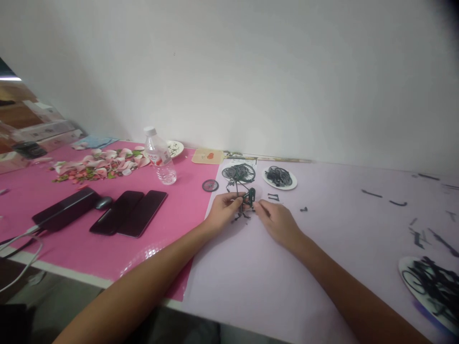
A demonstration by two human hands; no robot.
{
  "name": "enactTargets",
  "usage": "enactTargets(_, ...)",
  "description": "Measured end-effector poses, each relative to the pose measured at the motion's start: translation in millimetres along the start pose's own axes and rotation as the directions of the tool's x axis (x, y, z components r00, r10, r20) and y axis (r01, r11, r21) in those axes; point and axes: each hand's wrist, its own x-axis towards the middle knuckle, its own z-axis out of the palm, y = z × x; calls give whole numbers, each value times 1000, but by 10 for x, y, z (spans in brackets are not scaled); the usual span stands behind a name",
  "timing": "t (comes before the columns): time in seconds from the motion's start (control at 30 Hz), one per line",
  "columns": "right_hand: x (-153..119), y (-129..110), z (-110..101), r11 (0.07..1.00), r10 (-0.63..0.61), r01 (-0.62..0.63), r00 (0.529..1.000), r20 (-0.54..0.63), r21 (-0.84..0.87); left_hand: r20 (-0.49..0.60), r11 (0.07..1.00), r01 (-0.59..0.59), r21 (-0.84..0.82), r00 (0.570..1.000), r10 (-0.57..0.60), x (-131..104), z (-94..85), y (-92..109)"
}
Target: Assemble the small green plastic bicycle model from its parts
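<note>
Assembly step: left hand (225,208) and right hand (275,220) both pinch small dark-green model frame (246,198) just above bench (251,277), mid-bench near far edge. Spoked wheels (239,172) lie just beyond. Judged next: steady grip, fine alignment of part.

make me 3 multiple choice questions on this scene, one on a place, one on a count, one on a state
1. Where does the water bottle stand?
A. on the pink mat
B. on the white plate
C. on the floor

2. How many dark phones lie side by side on the pink mat?
A. one
B. two
C. four

3. How is the small dark model part held?
A. lying untouched
B. by the left hand alone
C. between both hands, the right hand too

Answers: 1 A, the bottle stands upright on pink; 2 B, two flat slabs lie together; 3 C, fingertips of both hands meet on it.
</note>
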Motion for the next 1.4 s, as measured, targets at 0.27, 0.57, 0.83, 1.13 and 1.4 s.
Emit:
enactTargets(0.27,10,-4,10,1000,-16,16,999,-31,-1,12,1000,2,-6,1000,-2,-5,2,10)
enactTargets(0.57,7,-7,21,999,-52,53,997,-65,7,31,1000,-10,13,999,9,8,-17,-33)
enactTargets(0.83,-11,-38,-29,995,-47,56,993,-111,79,17,1000,-12,-24,1000,12,30,-20,-11)
enactTargets(1.13,66,37,13,944,133,-65,972,-193,323,54,999,9,-41,999,-7,35,-35,1)
enactTargets(1.4,71,48,66,942,95,-19,973,-212,334,35,996,12,-85,999,-9,41,-38,-9)
